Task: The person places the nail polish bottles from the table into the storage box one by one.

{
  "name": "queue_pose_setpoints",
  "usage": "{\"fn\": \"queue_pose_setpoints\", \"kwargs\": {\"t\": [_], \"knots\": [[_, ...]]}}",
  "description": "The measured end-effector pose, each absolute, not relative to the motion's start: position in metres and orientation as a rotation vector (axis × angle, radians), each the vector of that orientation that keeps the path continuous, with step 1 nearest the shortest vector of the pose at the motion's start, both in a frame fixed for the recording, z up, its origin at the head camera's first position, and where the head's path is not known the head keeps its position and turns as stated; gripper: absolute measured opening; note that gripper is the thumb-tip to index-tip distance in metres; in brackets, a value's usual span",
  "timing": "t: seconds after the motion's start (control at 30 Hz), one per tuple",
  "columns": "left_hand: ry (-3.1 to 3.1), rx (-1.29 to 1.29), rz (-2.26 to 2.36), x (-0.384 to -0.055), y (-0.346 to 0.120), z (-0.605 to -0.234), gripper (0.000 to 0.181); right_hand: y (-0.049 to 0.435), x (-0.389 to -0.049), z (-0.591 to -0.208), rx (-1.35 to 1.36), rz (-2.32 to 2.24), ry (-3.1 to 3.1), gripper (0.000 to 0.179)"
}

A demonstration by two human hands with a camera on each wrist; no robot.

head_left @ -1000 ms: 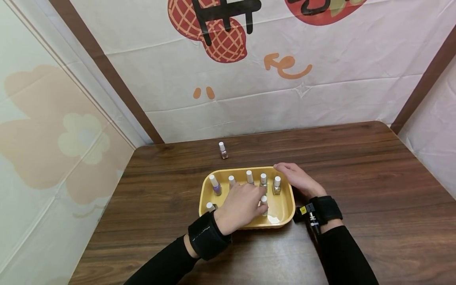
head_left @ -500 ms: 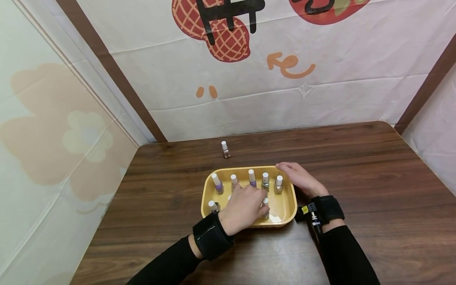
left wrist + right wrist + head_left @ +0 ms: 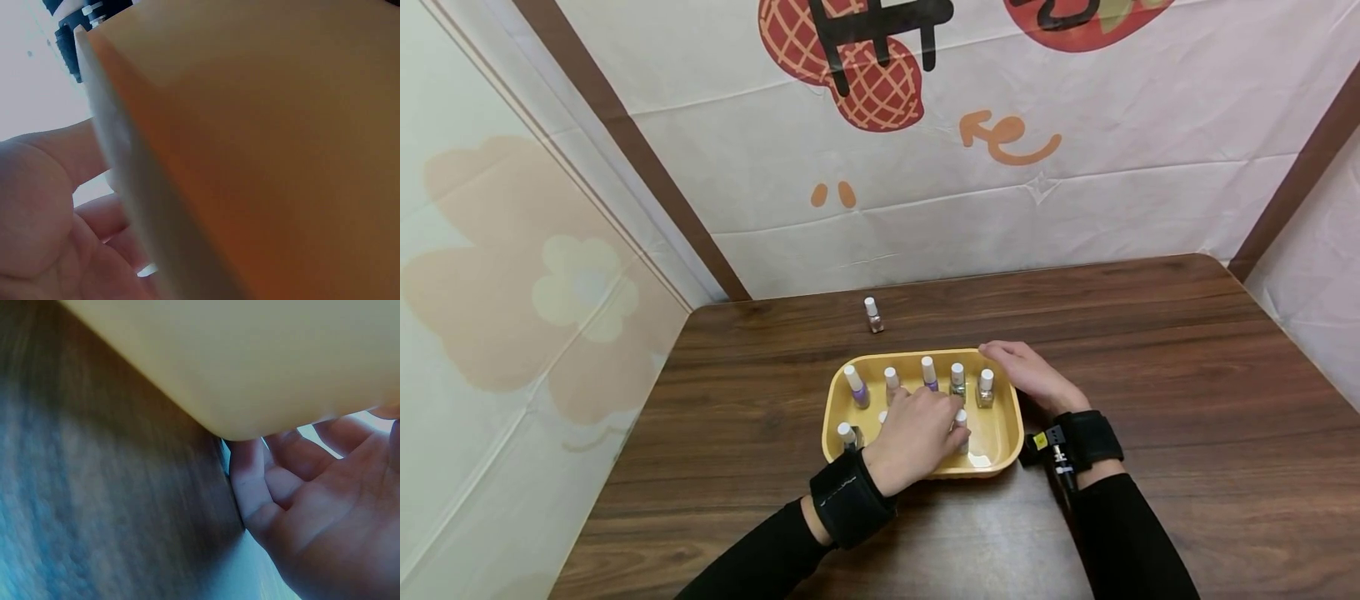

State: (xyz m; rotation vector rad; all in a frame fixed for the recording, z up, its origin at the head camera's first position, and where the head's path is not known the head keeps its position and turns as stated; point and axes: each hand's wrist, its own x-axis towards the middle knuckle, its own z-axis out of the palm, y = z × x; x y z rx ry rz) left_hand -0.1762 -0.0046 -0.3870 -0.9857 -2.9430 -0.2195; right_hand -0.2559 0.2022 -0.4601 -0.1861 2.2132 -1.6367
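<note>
A yellow tray (image 3: 1000,462) on the table holds several small nail polish bottles with white caps. My left hand (image 3: 917,437) reaches into it, thumb and index finger pinching a white-capped nail polish bottle (image 3: 962,423) in the near row. In the left wrist view the tray wall (image 3: 150,206) hides most of the fingers, and the palm (image 3: 37,219) shows beside it. My right hand (image 3: 1033,379) holds the tray's far right corner from outside; in the right wrist view its fingers (image 3: 250,478) bend round the tray's outer wall (image 3: 250,375).
A single nail polish bottle (image 3: 874,317) stands on the wooden table (image 3: 737,375) behind the tray. Inside the tray, bottles such as a purple one (image 3: 857,390) and a glittery one (image 3: 985,390) stand along the far side. A printed cloth (image 3: 880,225) hangs behind the table.
My left hand has shifted slightly right within the tray, and the bottle at its fingertips has moved a little with it. The right hand and the tray stay about where they were.
</note>
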Motion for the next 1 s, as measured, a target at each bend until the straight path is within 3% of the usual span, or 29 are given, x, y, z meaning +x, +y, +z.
{"fn": "queue_pose_setpoints", "kwargs": {"t": [1.0], "knots": [[-2.952,-0.923,-0.292,-0.1771,-0.0019,-0.3942,0.018,0.2016,-0.2555,-0.4597,-0.167,-1.638,2.196,0.049]]}}
